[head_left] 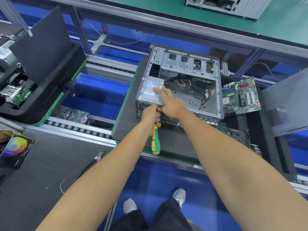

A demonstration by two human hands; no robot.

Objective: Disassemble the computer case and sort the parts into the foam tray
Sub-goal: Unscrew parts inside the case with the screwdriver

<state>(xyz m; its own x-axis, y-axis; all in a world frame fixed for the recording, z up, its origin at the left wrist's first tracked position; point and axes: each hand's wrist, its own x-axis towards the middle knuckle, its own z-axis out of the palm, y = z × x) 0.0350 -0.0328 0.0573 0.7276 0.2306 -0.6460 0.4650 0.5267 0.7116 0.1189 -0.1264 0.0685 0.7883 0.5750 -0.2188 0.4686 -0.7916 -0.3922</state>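
Grey sheet metal: the computer case (180, 84) lies open on its side on a dark mat (133, 129) at the middle of the bench, drive cage along its far wall, loose black cables (176, 81) bunched inside. Silver power supply (150, 91) sits in the near-left corner of the case, label facing up. Right hand (171, 104) reaches in over the near wall, index finger straight and pressing on the power supply label, other fingers loosely curled, holding nothing. Left hand (151, 116) is clenched around a screwdriver (155, 140) with a green and yellow handle; the handle points back toward the person, the tip is hidden at the near wall of the case, behind the fingers. Green motherboard (240, 95) lies flat just to the right of the case, touching or nearly touching its right wall. Grey side panel (286, 104) leans tilted at far right. Black foam tray (41, 100) stands well apart on the left, across a roller track, with a circuit board in one pocket and a dark panel propped in it. Second case (221, 5) on the far green bench.
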